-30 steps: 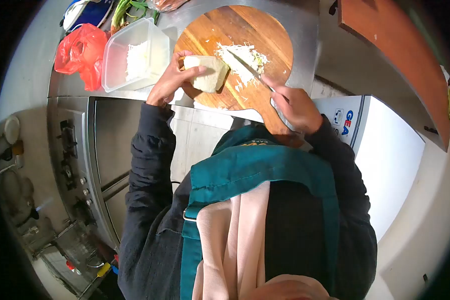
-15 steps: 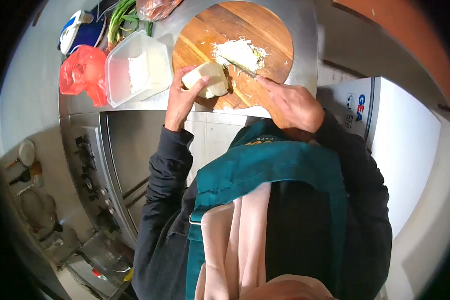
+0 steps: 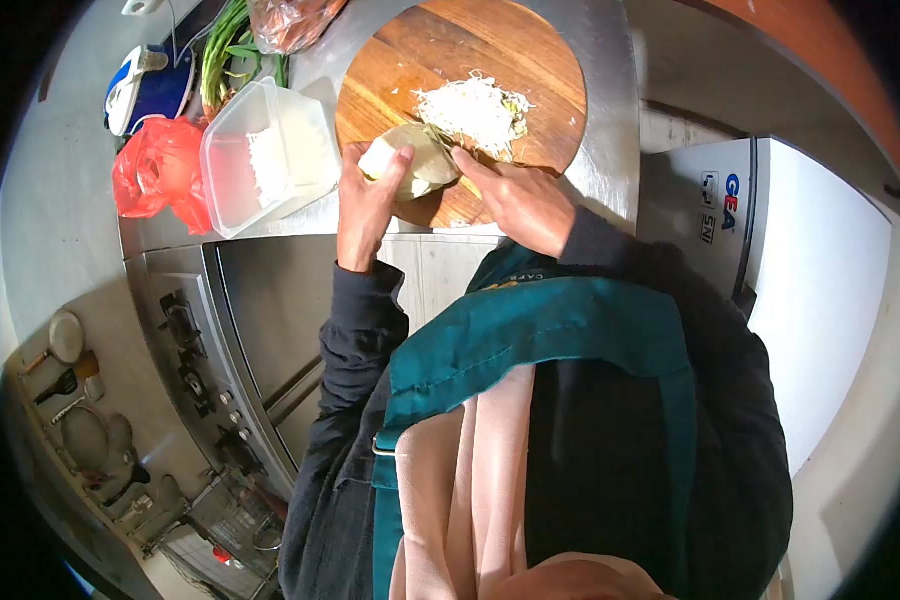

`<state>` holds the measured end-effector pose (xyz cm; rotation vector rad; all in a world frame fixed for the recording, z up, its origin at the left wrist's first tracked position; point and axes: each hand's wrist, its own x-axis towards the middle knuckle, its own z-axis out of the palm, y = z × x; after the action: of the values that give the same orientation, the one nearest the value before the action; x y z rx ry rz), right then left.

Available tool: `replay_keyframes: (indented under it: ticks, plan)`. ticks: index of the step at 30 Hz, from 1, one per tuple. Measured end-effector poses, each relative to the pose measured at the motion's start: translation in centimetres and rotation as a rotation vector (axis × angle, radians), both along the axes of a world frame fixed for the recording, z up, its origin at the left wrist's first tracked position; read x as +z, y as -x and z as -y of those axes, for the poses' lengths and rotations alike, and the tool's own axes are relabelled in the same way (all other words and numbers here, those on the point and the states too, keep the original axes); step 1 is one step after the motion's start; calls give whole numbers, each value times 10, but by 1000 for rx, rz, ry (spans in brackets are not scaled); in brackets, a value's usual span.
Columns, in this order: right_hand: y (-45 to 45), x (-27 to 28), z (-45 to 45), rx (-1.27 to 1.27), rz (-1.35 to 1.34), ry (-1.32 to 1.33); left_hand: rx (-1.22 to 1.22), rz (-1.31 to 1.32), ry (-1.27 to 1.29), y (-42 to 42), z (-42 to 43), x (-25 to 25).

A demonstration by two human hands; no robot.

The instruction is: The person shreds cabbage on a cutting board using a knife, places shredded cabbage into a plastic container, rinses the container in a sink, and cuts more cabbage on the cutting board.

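Note:
A pale piece of cabbage (image 3: 417, 165) rests near the front left edge of the round wooden cutting board (image 3: 395, 65). My left hand (image 3: 367, 200) grips it from the left, thumb on top. My right hand (image 3: 522, 202) is closed around a knife (image 3: 437, 135), whose handle is hidden in the fist. Its blade, only partly visible, lies against the right side of the cabbage. Just beyond the blade is a loose heap of shredded cabbage (image 3: 473, 112), with stray shreds scattered over the board.
Left of the board stands a clear plastic container (image 3: 225, 190) holding white shreds. Beside it are a red plastic bag (image 3: 160, 175), green onions (image 3: 224, 60) and a blue-and-white object (image 3: 150, 88). A stove (image 3: 195, 350) is at lower left, a white fridge (image 3: 820, 290) at right.
My right hand with the knife has moved left, from the shredded heap to the cabbage piece. The blade now touches the cabbage. My left hand keeps its hold.

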<state>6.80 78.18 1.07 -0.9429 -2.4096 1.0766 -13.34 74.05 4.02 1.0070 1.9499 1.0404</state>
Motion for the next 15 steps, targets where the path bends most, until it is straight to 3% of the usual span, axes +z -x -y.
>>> replay_keyframes:
  ticks: [9, 12, 15]
  plan:
    - [-36, 1, 15, 13, 153, -15, 39, 51, 21, -2, -7, 3]
    - [-44, 9, 2, -10, -12, 101, 119, 156, -53, -7, -2, -8]
    - [-46, 24, 5, -37, 77, 165, 78, -4, -7, -18, -1, -5]
